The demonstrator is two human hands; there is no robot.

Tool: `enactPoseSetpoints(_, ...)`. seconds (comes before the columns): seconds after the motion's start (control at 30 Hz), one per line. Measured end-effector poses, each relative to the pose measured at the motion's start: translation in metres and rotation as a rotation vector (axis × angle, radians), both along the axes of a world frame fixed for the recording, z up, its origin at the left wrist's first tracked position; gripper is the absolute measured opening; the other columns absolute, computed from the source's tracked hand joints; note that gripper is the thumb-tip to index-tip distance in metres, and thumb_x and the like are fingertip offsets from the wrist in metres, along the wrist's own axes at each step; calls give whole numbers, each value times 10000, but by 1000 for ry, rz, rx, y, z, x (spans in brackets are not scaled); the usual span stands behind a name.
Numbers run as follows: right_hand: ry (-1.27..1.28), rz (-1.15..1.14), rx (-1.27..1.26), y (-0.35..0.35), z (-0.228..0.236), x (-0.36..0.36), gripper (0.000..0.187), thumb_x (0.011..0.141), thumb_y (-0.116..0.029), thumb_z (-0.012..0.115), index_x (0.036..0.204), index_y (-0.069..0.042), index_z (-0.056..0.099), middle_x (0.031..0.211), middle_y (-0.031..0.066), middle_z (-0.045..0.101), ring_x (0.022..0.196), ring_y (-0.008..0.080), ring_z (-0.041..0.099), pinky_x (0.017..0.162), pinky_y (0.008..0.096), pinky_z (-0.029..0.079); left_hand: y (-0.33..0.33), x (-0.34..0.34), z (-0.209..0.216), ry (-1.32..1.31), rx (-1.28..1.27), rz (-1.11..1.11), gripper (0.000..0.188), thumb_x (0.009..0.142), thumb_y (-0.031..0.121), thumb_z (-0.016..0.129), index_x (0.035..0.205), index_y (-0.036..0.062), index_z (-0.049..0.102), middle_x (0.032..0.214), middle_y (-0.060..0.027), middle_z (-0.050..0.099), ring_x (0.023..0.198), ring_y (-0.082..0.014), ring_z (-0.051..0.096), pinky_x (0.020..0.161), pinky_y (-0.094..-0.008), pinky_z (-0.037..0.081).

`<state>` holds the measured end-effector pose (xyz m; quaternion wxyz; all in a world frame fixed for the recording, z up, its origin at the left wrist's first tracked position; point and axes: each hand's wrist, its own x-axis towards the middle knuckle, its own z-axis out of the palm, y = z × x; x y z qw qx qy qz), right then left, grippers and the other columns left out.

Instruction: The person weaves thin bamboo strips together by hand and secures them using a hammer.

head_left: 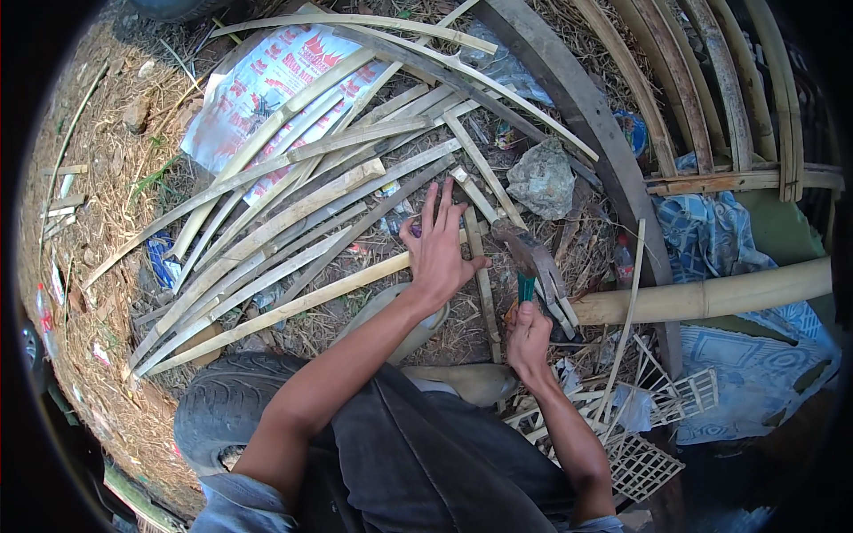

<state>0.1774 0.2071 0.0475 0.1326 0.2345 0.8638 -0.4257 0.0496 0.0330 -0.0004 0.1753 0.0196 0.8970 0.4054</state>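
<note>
My left hand (437, 253) has its fingers stretched and spread, palm down. It lies across the end of a long pale bamboo strip (311, 300) that runs off to the lower left. Just right of it, my right hand (530, 339) is closed round the green grip of a hammer (526, 253). The hammer's worn, dark metal head is raised beside my left thumb. Between the hands a short bamboo slat (484, 293) lies on the ground, pointing toward me. What is under my left palm is hidden.
Many split bamboo strips (267, 226) lie heaped at the left, partly over a printed sheet (284, 80). A grey stone (542, 180) sits beyond the hammer. At right are a thick bamboo pole (711, 298), a slatted bamboo frame (746, 180) and blue cloth (746, 369). A tire (218, 404) lies beside me.
</note>
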Motion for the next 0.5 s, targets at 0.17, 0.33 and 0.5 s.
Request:
enactPoseSetpoints(0.17, -106, 197, 184, -12, 8, -14, 592, 1111, -403, 447, 787, 54, 636, 576, 209, 527, 577, 421, 625, 583, 482, 457, -6, 4, -7, -1, -29, -5, 935, 600, 368, 993, 1368, 81, 543, 1744, -137, 198, 1614, -301, 157, 1134, -640, 212)
enactPoseSetpoints(0.33, 113, 96, -1, 1, -7, 1, 663, 1119, -515, 427, 757, 30, 530, 599, 70, 479, 546, 176, 471, 532, 388, 393, 2, -1, -1, 1, -19, -1, 941, 587, 357, 1001, 1362, 77, 548, 1740, -136, 212, 1610, -306, 171, 1126, -637, 224)
enactPoseSetpoints(0.5, -28, 154, 104, -12, 8, -13, 685, 1118, -524, 422, 748, 42, 532, 591, 80, 493, 548, 177, 474, 524, 382, 400, -9, 5, -7, 23, -34, 15, 958, 569, 395, 1001, 1354, 79, 550, 1736, -151, 231, 1604, -313, 188, 1137, -628, 201)
